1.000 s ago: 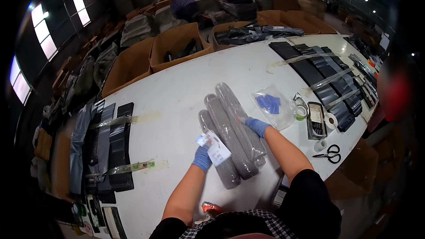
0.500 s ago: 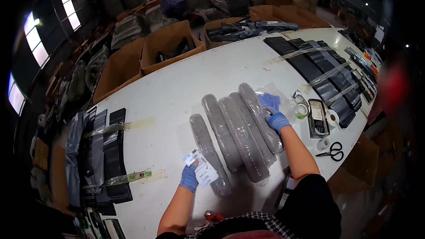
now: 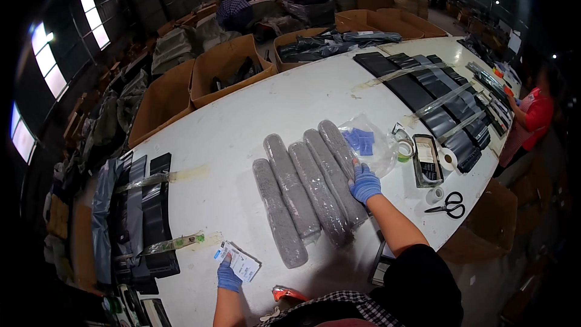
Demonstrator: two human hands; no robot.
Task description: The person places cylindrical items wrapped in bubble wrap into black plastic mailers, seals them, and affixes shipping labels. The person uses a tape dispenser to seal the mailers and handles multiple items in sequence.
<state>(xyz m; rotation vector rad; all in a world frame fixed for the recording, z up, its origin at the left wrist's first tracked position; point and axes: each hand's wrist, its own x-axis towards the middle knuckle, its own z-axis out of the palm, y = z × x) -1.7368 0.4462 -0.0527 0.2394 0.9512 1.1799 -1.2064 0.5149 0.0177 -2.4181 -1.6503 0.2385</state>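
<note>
Several long grey rolls (image 3: pixel 279 212), wrapped in clear plastic, lie side by side on the white table. My right hand (image 3: pixel 365 183), in a blue striped glove, rests with fingers stretched out on the rightmost roll (image 3: pixel 334 145). Left of the rolls, my left hand (image 3: pixel 228 275), gloved the same way, pinches a white printed label sheet (image 3: pixel 240 260) with a blue patch. Beyond my right hand lies a clear plastic bag (image 3: pixel 381 151) with blue pieces (image 3: pixel 360 140) in or under it.
Black plastic bags are taped down at left (image 3: pixel 160 200) and far right (image 3: pixel 417 94). Right of the rolls are tape rolls (image 3: pixel 448 158), a black tray (image 3: pixel 427 160) and scissors (image 3: pixel 449 206). Cardboard boxes (image 3: pixel 224 66) line the far edge. A person in red (image 3: pixel 532 112) stands at right.
My left hand has moved left and down with the label sheet, off the leftmost roll. The rolls now lie closer together. My right hand has shifted left, fingers flat on the rightmost roll.
</note>
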